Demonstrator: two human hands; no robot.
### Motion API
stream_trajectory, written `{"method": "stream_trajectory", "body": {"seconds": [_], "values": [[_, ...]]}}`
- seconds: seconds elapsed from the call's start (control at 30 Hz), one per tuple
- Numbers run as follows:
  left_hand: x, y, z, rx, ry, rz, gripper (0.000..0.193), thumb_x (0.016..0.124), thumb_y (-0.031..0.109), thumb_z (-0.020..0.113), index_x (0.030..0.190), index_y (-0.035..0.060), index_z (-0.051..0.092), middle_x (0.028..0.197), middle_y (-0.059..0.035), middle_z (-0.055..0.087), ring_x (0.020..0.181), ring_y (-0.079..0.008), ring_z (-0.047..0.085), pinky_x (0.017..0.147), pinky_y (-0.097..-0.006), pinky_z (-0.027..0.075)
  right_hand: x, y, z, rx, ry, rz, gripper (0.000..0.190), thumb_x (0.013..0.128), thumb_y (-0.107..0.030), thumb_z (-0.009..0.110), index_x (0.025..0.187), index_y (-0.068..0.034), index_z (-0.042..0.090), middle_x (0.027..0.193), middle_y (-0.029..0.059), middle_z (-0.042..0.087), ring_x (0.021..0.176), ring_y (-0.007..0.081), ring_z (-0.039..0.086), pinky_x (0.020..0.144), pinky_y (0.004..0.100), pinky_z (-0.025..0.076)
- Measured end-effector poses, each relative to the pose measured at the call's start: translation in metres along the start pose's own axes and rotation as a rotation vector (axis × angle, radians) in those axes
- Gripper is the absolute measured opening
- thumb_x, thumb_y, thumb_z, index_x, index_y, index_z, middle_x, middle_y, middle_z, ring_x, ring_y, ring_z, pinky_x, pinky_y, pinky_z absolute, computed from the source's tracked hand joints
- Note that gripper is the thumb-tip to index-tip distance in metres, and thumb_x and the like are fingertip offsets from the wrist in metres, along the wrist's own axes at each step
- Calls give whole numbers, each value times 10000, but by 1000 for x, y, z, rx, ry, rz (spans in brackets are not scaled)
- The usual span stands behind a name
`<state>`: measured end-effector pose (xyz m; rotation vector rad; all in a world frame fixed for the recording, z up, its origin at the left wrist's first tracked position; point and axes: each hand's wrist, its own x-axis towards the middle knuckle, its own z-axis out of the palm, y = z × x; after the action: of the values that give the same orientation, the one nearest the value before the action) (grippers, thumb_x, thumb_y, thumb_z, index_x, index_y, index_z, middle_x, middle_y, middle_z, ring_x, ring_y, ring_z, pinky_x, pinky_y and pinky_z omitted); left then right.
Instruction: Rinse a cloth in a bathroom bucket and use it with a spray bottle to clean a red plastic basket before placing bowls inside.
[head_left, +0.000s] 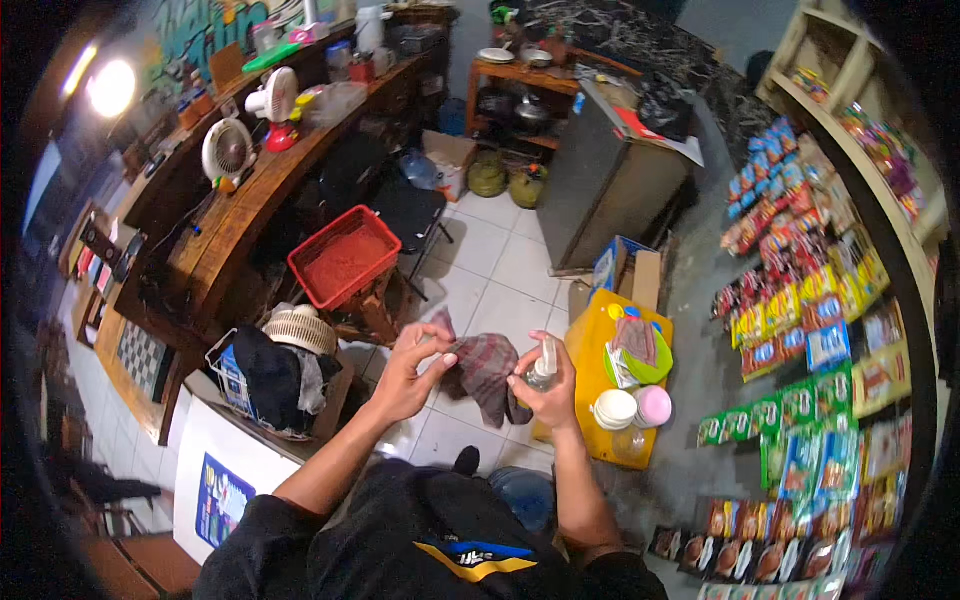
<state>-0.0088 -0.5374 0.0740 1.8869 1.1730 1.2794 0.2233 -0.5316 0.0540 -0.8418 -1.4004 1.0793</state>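
My left hand (412, 369) pinches the upper left part of a checked, reddish-grey cloth (480, 367) between thumb and fingers. The cloth hangs crumpled in front of me, over the floor. In my right hand (553, 390) is a small clear pump bottle (541, 369) with a whitish top, held upright. The right thumb also meets the cloth's right edge; whether it grips the cloth I cannot tell. Right of that hand stands a yellow table (589, 360) bearing a folded cloth (637, 341), a green plate (660, 364), white cups (615, 410) and pink cups (652, 406).
A red plastic basket (345, 255) sits ahead to the left, near a wooden counter (225, 217) with two fans. White floor tiles (465, 244) run toward a grey refrigerator (600, 180). Hanging sachets (795, 412) line the right wall. A black cap (266, 367) lies among items at left.
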Motion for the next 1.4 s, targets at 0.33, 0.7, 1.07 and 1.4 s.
{"method": "stream_trajectory", "body": {"seconds": [0.33,0.7,1.07,1.4], "values": [[58,-38,-29,187,-7,21,84,887,146,615,887,62,617,819,-94,617,841,-274,586,878,-395,412,108,64,34,279,-327,237,629,726,32,720,1295,-36,461,1009,37,628,745,43,523,685,208,448],[143,-183,-76,-178,-379,-521,445,1012,357,424,891,-42,582,651,0,443,679,-83,404,611,-313,410,247,101,75,91,-375,116,578,712,56,690,1239,-45,477,775,-7,565,711,64,534,635,221,446],[255,-253,-66,-535,-175,-45,278,669,142,744,899,26,638,1011,-88,567,969,-202,524,846,-344,415,388,117,92,-38,-263,43,597,705,54,682,1242,9,425,794,21,562,734,92,548,704,234,454],[307,-299,-42,-722,-11,-420,582,880,336,617,1314,-32,500,1147,-79,630,1056,-146,575,939,-313,450,500,176,83,129,-453,170,602,725,23,700,1264,-9,434,796,22,577,759,98,565,750,235,451]]}}
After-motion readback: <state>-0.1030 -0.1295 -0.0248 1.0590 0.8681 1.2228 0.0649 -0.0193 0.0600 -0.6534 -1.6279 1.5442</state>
